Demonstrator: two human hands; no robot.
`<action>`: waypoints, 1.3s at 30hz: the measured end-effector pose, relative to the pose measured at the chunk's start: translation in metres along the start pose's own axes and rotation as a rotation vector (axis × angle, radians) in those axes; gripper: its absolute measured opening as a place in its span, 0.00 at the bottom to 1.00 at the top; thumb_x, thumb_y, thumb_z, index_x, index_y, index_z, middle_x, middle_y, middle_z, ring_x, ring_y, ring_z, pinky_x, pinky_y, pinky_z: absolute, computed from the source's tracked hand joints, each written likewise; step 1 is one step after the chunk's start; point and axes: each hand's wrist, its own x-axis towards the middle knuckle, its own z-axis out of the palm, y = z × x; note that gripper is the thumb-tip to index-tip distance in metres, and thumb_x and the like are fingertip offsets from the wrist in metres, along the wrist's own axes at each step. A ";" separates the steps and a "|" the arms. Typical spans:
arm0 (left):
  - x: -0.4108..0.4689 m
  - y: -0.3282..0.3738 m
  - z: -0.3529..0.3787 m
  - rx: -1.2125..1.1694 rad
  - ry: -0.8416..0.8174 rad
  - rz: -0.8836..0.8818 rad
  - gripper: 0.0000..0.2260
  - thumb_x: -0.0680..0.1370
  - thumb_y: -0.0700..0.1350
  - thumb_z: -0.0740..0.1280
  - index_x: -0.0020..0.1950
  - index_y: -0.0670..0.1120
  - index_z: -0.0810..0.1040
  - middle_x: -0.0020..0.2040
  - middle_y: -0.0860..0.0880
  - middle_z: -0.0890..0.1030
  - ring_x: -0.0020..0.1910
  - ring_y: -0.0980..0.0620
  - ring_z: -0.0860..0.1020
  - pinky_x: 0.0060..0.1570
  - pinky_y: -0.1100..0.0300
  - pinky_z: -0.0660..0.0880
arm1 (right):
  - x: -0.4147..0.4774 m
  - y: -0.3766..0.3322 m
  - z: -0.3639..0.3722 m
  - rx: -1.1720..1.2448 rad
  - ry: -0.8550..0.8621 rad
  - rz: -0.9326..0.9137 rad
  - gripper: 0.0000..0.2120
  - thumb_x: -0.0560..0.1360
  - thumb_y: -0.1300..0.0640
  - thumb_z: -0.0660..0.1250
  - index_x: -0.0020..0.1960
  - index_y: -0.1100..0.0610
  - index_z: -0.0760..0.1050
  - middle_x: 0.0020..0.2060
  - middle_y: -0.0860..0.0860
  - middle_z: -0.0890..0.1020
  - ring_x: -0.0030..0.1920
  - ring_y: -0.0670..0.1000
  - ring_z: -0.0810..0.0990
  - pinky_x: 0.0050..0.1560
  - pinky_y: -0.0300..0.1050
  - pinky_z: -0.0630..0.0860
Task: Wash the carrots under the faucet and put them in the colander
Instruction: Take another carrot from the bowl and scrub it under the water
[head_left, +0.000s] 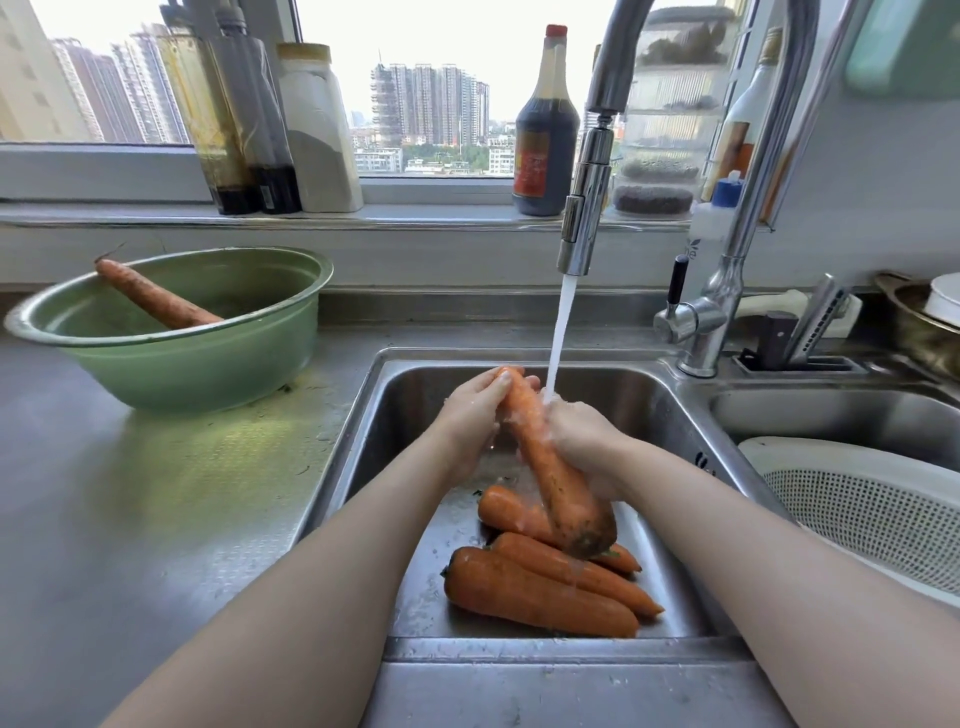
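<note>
Running from the faucet (582, 218), water (560, 332) is striking a large carrot (550, 478) that both hands are gripping over the sink (654, 410). The left hand (475, 415) is wrapping its fingers round the thin tip, and the right hand (582, 436) is clasping the middle. Three washed-looking carrots (540, 592) are lying on the sink's floor beneath it. At left on the surface (156, 493), a green bowl (208, 374) is holding a lone carrot (156, 299) leaning against its rim. At right, the white colander (857, 504) is sitting at the neighbouring basin.
</note>
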 end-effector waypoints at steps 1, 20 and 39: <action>0.000 0.000 0.000 0.058 -0.013 0.004 0.10 0.86 0.50 0.63 0.65 0.53 0.79 0.59 0.50 0.86 0.59 0.48 0.84 0.53 0.53 0.80 | 0.001 0.002 0.000 -0.040 0.024 -0.021 0.16 0.86 0.52 0.61 0.73 0.51 0.72 0.50 0.57 0.84 0.46 0.54 0.86 0.45 0.49 0.85; 0.000 -0.002 0.011 -0.002 0.166 -0.009 0.11 0.78 0.47 0.76 0.60 0.48 0.84 0.51 0.44 0.87 0.49 0.44 0.86 0.40 0.52 0.85 | 0.008 0.010 -0.014 -0.075 -0.037 -0.030 0.16 0.87 0.45 0.57 0.66 0.52 0.78 0.50 0.58 0.87 0.50 0.59 0.88 0.51 0.54 0.85; 0.004 -0.003 0.007 0.005 0.126 0.053 0.13 0.79 0.47 0.74 0.63 0.49 0.83 0.55 0.43 0.86 0.53 0.44 0.86 0.48 0.49 0.85 | 0.010 0.007 -0.011 -0.077 0.000 -0.029 0.18 0.88 0.51 0.54 0.73 0.54 0.72 0.54 0.61 0.84 0.53 0.61 0.85 0.55 0.58 0.84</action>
